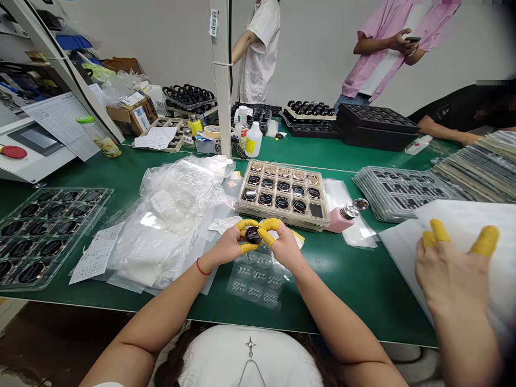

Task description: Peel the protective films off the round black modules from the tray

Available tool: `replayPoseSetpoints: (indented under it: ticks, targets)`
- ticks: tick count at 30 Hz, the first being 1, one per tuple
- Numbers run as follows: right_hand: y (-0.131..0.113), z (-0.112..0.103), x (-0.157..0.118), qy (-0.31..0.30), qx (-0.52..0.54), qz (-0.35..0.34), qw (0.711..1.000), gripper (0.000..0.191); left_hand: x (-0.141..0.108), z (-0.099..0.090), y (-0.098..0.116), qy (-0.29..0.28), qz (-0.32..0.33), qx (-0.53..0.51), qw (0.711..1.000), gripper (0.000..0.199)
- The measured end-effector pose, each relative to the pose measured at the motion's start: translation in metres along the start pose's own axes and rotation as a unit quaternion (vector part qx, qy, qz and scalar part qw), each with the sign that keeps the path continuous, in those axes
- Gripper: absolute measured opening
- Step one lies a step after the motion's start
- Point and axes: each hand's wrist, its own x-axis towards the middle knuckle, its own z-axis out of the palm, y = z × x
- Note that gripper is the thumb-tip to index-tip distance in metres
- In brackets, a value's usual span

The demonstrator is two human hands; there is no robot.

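Observation:
A small round black disc with pale print (253, 235) is held up between my two hands, above a clear sheet of round printed labels (258, 279). My left hand (231, 244) grips the disc from the left, with yellow finger covers on the fingertips. From the right, my right hand (282, 242) pinches its edge, also in yellow finger covers. Just beyond the hands stands a stacked clear tray (242, 207) with rows of round black and gold-coloured pieces; its near right compartment holds no round piece.
Crumpled plastic bags (169, 226) lie left, beside a tray of black discs (38, 228). A pink bottle (341, 219) stands right of the middle tray. Another person's hand (455, 274) rests over white sheets (403, 242) at right. A post (221, 80) rises behind.

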Motion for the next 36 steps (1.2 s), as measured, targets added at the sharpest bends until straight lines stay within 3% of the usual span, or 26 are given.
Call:
replayPoseSetpoints:
  ticks: [3, 6, 8, 10, 12, 15, 20, 23, 25, 28, 32, 36]
  targets:
    - [0.000, -0.005, 0.001, 0.009, -0.069, -0.050, 0.996, 0.013, 0.001, 0.000, -0.003, 0.007, -0.006, 0.001, 1.000, 0.051]
    - [0.011, -0.025, 0.001, 0.016, -0.221, -0.086, 0.971, 0.018, 0.003, -0.001, -0.008, 0.008, -0.023, -0.003, 1.000, 0.051]
    - [0.028, -0.044, -0.002, -0.005, -0.349, -0.034, 0.936, 0.023, 0.004, -0.001, -0.010, -0.001, -0.038, -0.017, 0.999, 0.052]
    - [0.049, -0.059, -0.008, -0.046, -0.455, 0.065, 0.887, 0.026, 0.004, 0.000, -0.012, -0.008, -0.045, -0.026, 0.999, 0.054]
    - [0.070, -0.069, -0.017, -0.077, -0.487, 0.158, 0.856, 0.028, 0.004, 0.001, -0.011, -0.009, -0.045, -0.021, 0.999, 0.053]
    - [0.090, -0.072, -0.028, -0.078, -0.439, 0.205, 0.871, 0.026, 0.003, 0.005, -0.010, -0.010, -0.043, -0.011, 0.999, 0.050]
    - [0.101, -0.072, -0.023, -0.048, -0.387, 0.152, 0.908, 0.031, 0.002, 0.010, -0.012, -0.017, -0.036, -0.007, 0.999, 0.050]
    - [0.097, -0.072, -0.018, -0.058, -0.364, 0.138, 0.919, 0.019, 0.001, 0.011, -0.014, -0.017, -0.029, 0.008, 0.999, 0.049]
    - [0.084, -0.068, -0.019, -0.002, -0.346, 0.115, 0.931, 0.012, 0.000, 0.010, -0.015, -0.010, -0.021, 0.021, 1.000, 0.049]
    - [0.052, -0.052, -0.028, 0.091, -0.242, 0.010, 0.966, 0.015, 0.000, 0.010, -0.014, -0.003, -0.009, 0.029, 1.000, 0.048]
    - [0.009, -0.023, -0.036, 0.070, -0.194, -0.141, 0.968, 0.016, -0.002, 0.011, -0.011, 0.010, 0.034, 0.053, 0.998, 0.045]
    - [-0.004, -0.002, -0.036, 0.044, -0.267, -0.182, 0.945, 0.021, -0.003, 0.012, -0.006, 0.004, 0.073, 0.094, 0.993, 0.040]
